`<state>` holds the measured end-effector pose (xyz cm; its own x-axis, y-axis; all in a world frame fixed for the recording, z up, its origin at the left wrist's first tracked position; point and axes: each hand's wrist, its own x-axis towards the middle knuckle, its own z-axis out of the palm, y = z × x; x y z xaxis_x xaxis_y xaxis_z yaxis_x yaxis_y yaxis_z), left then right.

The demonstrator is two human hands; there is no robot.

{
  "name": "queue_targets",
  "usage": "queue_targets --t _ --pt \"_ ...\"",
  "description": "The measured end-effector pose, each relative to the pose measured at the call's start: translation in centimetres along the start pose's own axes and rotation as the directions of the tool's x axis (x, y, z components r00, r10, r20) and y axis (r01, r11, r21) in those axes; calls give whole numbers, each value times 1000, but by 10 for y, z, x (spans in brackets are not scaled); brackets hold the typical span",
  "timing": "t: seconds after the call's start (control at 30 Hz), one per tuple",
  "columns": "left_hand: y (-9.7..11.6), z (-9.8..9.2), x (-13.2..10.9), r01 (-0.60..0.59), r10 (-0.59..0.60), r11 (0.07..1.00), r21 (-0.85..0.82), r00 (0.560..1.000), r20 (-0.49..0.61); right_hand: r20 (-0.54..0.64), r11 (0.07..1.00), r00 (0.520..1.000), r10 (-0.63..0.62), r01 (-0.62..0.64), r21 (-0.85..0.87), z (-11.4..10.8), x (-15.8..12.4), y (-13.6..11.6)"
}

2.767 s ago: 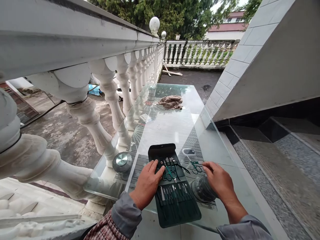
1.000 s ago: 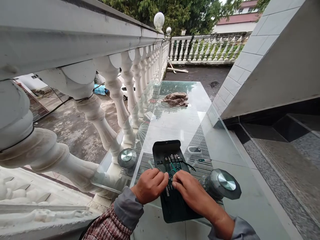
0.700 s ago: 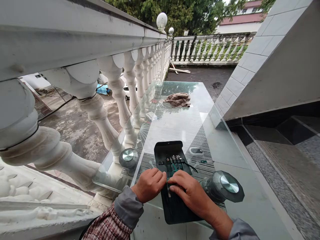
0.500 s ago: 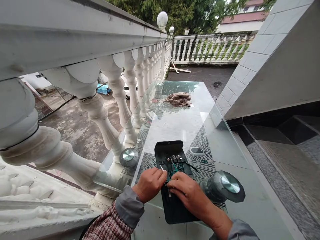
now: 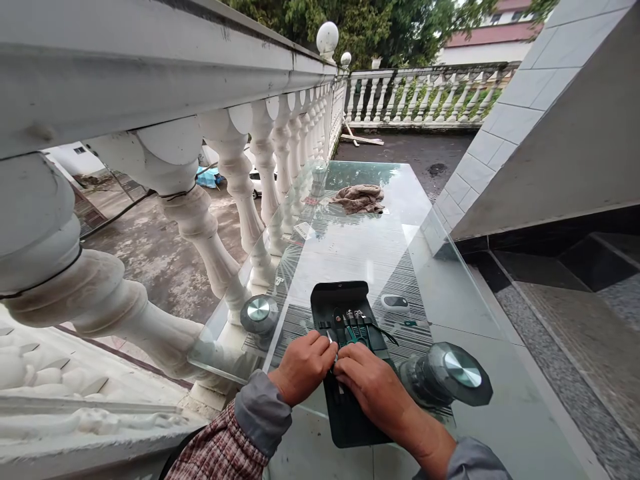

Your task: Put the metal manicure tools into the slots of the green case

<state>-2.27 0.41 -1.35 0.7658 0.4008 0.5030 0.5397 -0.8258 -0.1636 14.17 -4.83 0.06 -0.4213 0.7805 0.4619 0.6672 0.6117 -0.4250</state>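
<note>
A black manicure case (image 5: 356, 427) lies unfolded on the glass table. Nail clippers (image 5: 359, 316) and other small grooming tools with green parts sit in a row under its strap. My left hand (image 5: 306, 363) is closed at the case's left edge, its fingers pinched on a slim silver manicure tool (image 5: 329, 337) whose tip shows above them. Right beside it, my right hand (image 5: 373, 383) reaches over the case with fingers curled and thumb pressed in. What those fingers grip is hidden. The fingertips of both hands nearly meet.
The glass tabletop (image 5: 360, 250) carries a crumpled brown cloth (image 5: 359, 199) at its far end and a grey-white oval object (image 5: 395, 302) right of the case. Faceted table legs (image 5: 443, 375) show at the near corners. A white balustrade (image 5: 227, 180) runs along the left, tiled stairs (image 5: 565, 280) along the right.
The silver tool's visible end sits slightly lower in my left fingers. My hands have stayed close together over the case, and the view has shifted a little.
</note>
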Motion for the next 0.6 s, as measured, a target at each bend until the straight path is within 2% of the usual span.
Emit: queue_targets --t 0.2,0.33,0.47,0.6 --pt "-1 1 2 6 -6 999 -32 1000 15 52 995 997 53 -49 -84 4 1 2" --pt "-1 0 1 29 -27 999 -38 999 40 38 989 998 44 -38 -144 6 2 5" --pt "-1 0 0 110 -109 993 -31 993 39 22 975 999 31 -25 -219 11 4 7" --pt "-1 0 -1 158 -157 987 -24 987 33 -34 972 996 88 -94 -217 14 6 7"
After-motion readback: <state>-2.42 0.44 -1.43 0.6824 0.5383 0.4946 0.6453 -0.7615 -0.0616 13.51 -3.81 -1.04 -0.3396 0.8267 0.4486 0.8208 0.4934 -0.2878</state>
